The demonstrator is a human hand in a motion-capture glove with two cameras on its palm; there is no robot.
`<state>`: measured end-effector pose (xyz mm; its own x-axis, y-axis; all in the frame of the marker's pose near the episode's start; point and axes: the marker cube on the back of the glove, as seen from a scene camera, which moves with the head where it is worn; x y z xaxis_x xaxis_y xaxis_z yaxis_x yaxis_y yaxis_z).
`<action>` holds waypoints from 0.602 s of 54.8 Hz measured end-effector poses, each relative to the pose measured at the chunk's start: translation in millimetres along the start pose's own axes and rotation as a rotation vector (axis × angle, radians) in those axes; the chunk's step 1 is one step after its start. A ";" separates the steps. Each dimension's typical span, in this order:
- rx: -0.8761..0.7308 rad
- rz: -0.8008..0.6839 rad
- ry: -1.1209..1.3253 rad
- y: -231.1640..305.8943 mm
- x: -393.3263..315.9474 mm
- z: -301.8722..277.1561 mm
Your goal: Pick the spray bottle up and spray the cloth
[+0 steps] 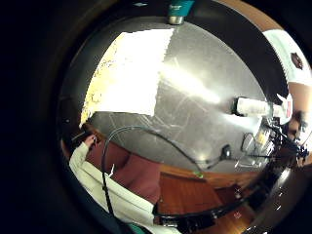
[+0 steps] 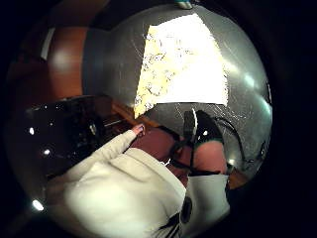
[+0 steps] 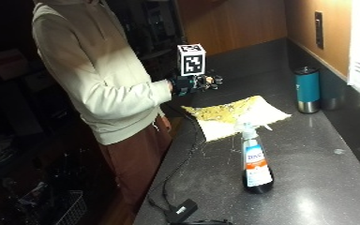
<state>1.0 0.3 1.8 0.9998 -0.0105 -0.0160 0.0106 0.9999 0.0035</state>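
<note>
Nothing done yet: spray bottle point(image 3: 255, 161) stands untouched, well apart from my right hand point(image 3: 192, 83); cloth point(image 3: 236, 116) unsprayed; grip state unclear

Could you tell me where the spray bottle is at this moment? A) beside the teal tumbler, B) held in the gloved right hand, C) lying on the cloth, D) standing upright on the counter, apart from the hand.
D: the spray bottle stands upright on the dark counter, just beyond the cloth, while the hand is raised near the person's body.
</note>
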 end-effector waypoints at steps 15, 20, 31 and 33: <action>0.111 0.002 -0.028 9.2 11.4 8.8; 0.167 0.003 -0.041 15.2 16.1 7.4; 0.360 -0.021 -0.099 38.9 32.3 -0.4; 0.397 -0.015 -0.110 43.1 36.5 -1.4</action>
<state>37.9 42.9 -0.1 0.9951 -0.0471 0.0875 0.0093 0.9208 0.3899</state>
